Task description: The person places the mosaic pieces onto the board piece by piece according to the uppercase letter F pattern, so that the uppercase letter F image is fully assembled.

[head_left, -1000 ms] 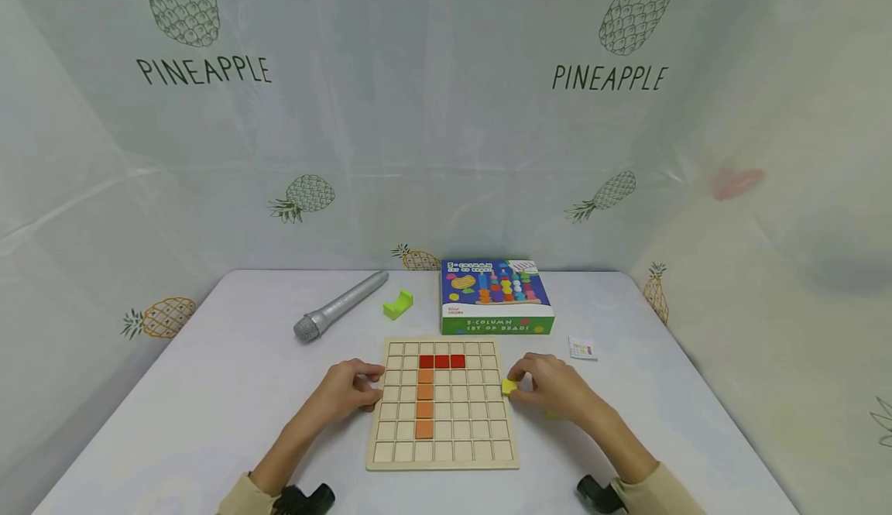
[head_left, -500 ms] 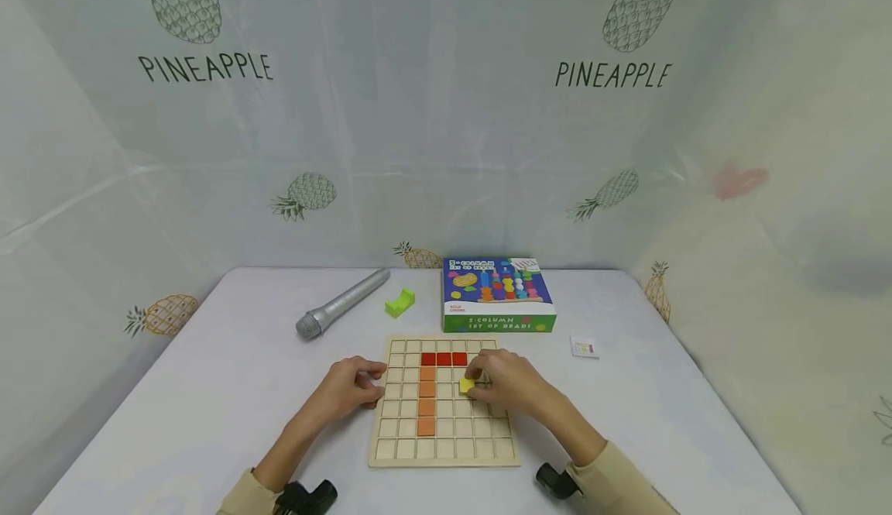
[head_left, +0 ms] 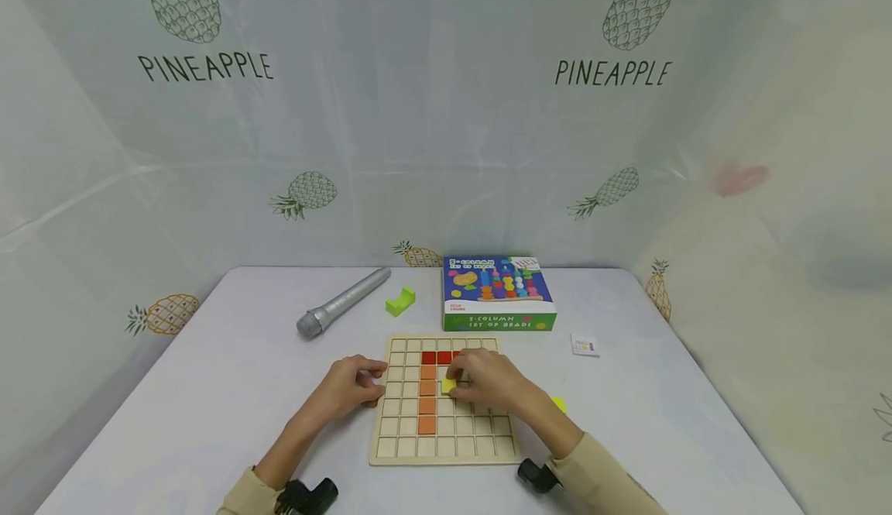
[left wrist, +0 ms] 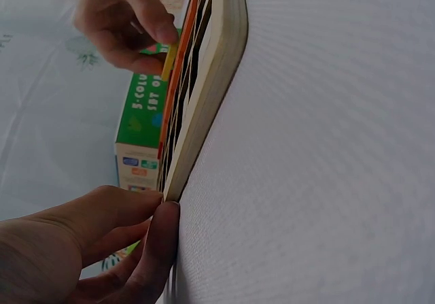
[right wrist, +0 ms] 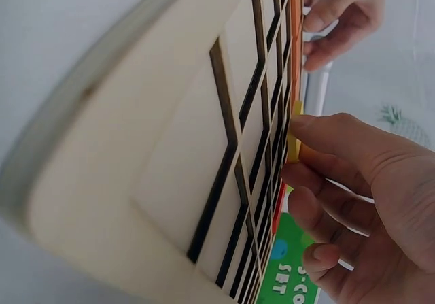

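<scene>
My right hand (head_left: 491, 379) pinches a yellow square tile (head_left: 447, 385) between thumb and fingertips over the wooden grid board (head_left: 481, 448). The tile is just right of a column of orange tiles (head_left: 427, 405). Across the top of that column runs a short row of red tiles (head_left: 436, 358), partly covered by my right fingers. In the right wrist view the yellow tile (right wrist: 294, 141) stands on edge close to the board's surface. My left hand (head_left: 348, 382) holds the board's left edge; the left wrist view has its fingertips (left wrist: 166, 215) right at the rim.
Another yellow piece (head_left: 558, 404) lies beyond my right forearm. A bead-set box (head_left: 499, 295) is behind the board, with a silver microphone (head_left: 343, 303) and a green curved block (head_left: 400, 302) to its left. A small printed card (head_left: 584, 345) lies to the right.
My right hand has carried the yellow tile leftward from beside the board's right edge to next to the orange column. My left hand has stayed at the left edge.
</scene>
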Motion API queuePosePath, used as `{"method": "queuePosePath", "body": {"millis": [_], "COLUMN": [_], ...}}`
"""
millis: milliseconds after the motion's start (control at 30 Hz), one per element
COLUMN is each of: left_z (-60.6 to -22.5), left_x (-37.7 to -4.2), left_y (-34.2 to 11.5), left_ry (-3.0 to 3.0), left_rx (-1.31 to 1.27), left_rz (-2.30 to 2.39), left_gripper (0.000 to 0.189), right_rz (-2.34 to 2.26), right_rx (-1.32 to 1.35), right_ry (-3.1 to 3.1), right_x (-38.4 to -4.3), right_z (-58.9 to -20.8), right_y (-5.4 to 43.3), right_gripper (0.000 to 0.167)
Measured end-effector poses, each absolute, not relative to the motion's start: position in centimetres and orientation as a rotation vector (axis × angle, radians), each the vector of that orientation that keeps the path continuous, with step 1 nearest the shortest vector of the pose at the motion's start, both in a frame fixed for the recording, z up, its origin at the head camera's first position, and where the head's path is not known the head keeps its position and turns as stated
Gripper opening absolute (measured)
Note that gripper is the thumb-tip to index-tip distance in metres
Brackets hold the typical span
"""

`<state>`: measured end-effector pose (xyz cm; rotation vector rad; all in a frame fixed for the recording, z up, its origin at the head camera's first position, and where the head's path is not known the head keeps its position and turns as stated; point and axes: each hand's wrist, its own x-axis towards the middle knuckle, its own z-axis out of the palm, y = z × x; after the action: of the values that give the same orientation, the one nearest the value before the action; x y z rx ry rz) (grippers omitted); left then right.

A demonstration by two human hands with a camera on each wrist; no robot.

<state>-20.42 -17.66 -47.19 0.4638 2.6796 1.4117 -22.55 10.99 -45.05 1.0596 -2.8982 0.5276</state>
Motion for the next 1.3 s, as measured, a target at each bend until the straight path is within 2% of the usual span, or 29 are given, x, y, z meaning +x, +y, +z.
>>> {"method": "queuePosePath", "body": {"millis": [967, 1300], "left_z": [-47.4, -47.5], "left_x": [-20.5, -20.5], "left_y": [-17.7, -17.7], "left_ry": [2.692, 2.682], "left_rx": [0.451, 0.461], "left_rz": [1.4, 1.406], "left_gripper": [0.041, 0.043], "right_rz": [0.531, 0.581], "right_rx": [1.058, 0.958], "right_ry": [-2.902, -2.943], "right_x": [-22.5, -21.9], "right_z": [-45.2, -44.5], "right_y": [10.4, 12.1], "right_gripper": [0.016, 0.016]}}
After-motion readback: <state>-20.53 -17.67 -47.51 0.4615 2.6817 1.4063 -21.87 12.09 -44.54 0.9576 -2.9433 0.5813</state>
